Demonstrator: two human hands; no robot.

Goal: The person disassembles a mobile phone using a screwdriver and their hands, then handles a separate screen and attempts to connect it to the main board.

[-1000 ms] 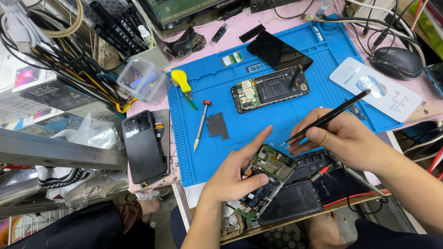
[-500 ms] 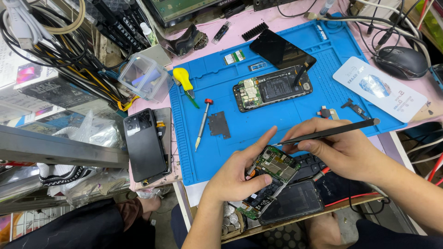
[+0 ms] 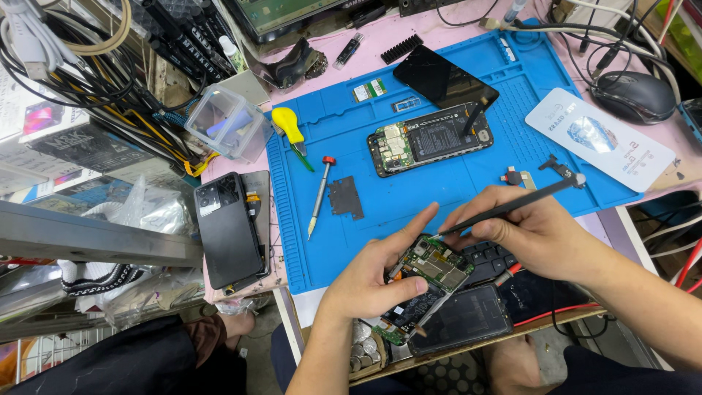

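**A:** Two phones open on our bench. Sweep left to right?

**B:** Far left: tangle of cables (image 3: 80,80), boxes under it. Then a black phone back cover (image 3: 228,228) lying flat, camera end up, just off the blue mat's left edge. Clear plastic box (image 3: 228,123) above it.

**A:** On the blue repair mat (image 3: 453,183)?

**B:** Yellow pry tool (image 3: 289,128) top left, red-capped screwdriver (image 3: 319,196) below it, tip pointing toward us. Small dark metal shield plate (image 3: 345,197) just beside the screwdriver. Centre: second opened phone (image 3: 430,139), board and battery exposed, lying flat. Black screen panel (image 3: 444,77) touching its upper edge.

**A:** Our hands?

**B:** Left hand (image 3: 369,281) grips the disassembled phone (image 3: 428,281) at the mat's near edge, thumb across the lower board, index finger stretched along the top edge. Phone tilted, over the keyboard (image 3: 491,257). Its dark panel (image 3: 461,320) hangs below, still joined as far as we can tell.

**A:** Right?

**B:** Right hand (image 3: 537,234) pinches black tweezers (image 3: 504,211) pen-style, fingers tight around the shaft. Tip touches the board's upper corner, just beside our left index fingertip. Whether the tips grip anything: can't tell, too small.

**A:** Further right?

**B:** Small loose parts (image 3: 512,175) on the mat above the tweezers, white card (image 3: 599,139) at the mat's right edge, black mouse (image 3: 632,95) far right.
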